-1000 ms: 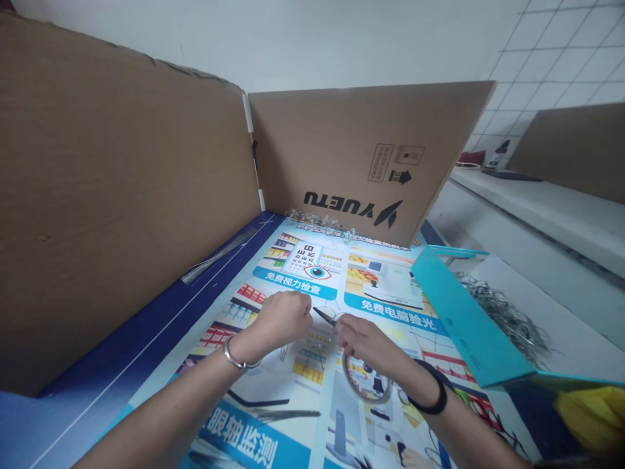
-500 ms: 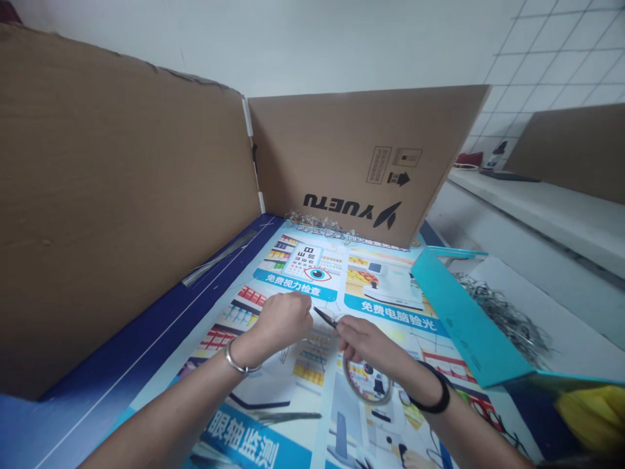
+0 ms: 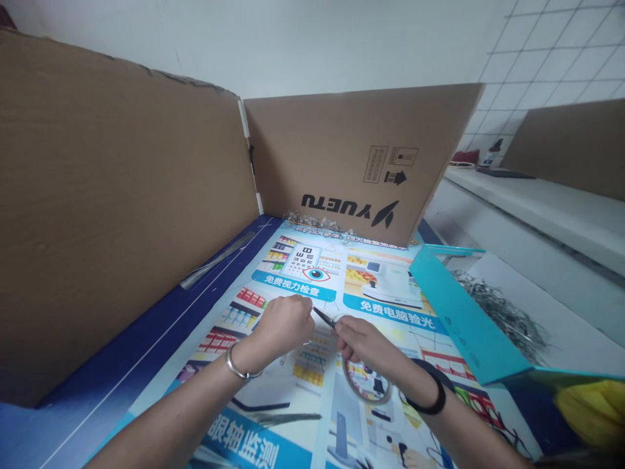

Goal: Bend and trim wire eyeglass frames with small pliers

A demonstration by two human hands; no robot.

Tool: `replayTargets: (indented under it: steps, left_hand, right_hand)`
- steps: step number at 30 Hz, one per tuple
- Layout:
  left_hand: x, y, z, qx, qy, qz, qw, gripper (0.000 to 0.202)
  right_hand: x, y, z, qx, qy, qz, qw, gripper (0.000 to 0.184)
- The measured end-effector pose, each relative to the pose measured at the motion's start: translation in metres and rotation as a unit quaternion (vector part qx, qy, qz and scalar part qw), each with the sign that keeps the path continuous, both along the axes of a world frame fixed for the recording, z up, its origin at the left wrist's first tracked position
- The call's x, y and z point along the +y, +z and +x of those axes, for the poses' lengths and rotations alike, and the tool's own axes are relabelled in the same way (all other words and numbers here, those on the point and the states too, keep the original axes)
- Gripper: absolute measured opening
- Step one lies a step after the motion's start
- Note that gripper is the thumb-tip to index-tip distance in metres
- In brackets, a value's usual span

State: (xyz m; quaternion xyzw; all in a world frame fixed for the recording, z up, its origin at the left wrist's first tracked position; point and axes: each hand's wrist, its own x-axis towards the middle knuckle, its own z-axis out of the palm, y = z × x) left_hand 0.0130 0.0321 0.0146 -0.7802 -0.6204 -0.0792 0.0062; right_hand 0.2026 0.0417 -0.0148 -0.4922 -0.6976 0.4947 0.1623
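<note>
My left hand (image 3: 287, 326) is closed, its fingertips pinched at the jaw tips of a tool. A thin, shiny piece of wire (image 3: 307, 342) shows just under those fingers; most of what they hold is hidden. Narrow-nosed pliers (image 3: 323, 317) with dark jaws sit in my right hand (image 3: 359, 337), pointing left towards my left hand. The pliers' handles are covered by my fingers. Below my right hand, a greyish ring-shaped roll (image 3: 372, 398) lies on the printed poster (image 3: 342, 339).
Cardboard panels (image 3: 127, 176) stand along the left and back. A turquoise box (image 3: 469, 326) at right holds a tangle of wire pieces (image 3: 502, 312). Straight wire strips (image 3: 217, 260) lie at left, more wires (image 3: 288, 418) nearer me. Clear scraps (image 3: 319, 225) lie along the back panel.
Both hands hold nearly the same pose, with the pliers' tips still at my left fingers. The view has shifted very slightly.
</note>
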Motion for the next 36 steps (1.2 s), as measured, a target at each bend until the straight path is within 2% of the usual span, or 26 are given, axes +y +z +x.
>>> replayTargets:
  steps: [4, 9, 18, 24, 28, 33, 36]
  left_hand:
    - [-0.001, 0.0, 0.002, 0.003, -0.001, -0.009, 1.0, 0.018]
    - [-0.005, -0.003, 0.007, 0.021, -0.01, -0.002, 1.0, 0.019]
    - [-0.006, -0.005, 0.009, 0.028, -0.035, 0.045, 0.998, 0.019]
    - [-0.006, -0.005, 0.01, 0.019, -0.03, 0.054, 0.998, 0.018]
    - [-0.002, -0.003, 0.005, 0.007, -0.009, 0.058, 0.998, 0.018]
    - [0.001, -0.001, -0.001, 0.002, 0.006, 0.063, 0.998, 0.019]
    - [0.0, -0.002, -0.001, 0.01, 0.0, 0.065, 0.998, 0.019]
  right_hand:
    - [0.0, 0.0, 0.0, -0.008, -0.002, 0.003, 1.0, 0.028]
    - [0.0, -0.004, 0.0, -0.017, 0.005, 0.05, 0.999, 0.028]
    - [-0.003, 0.007, -0.001, -0.056, 0.01, 0.115, 0.992, 0.029]
    - [-0.005, 0.011, -0.001, -0.075, 0.015, 0.162, 0.984, 0.028]
    - [-0.004, 0.012, 0.001, -0.064, 0.024, 0.114, 0.991, 0.026]
    - [0.002, -0.001, 0.004, -0.002, 0.004, 0.031, 1.0, 0.028]
    - [0.003, -0.004, 0.004, 0.014, 0.002, 0.013, 1.0, 0.027]
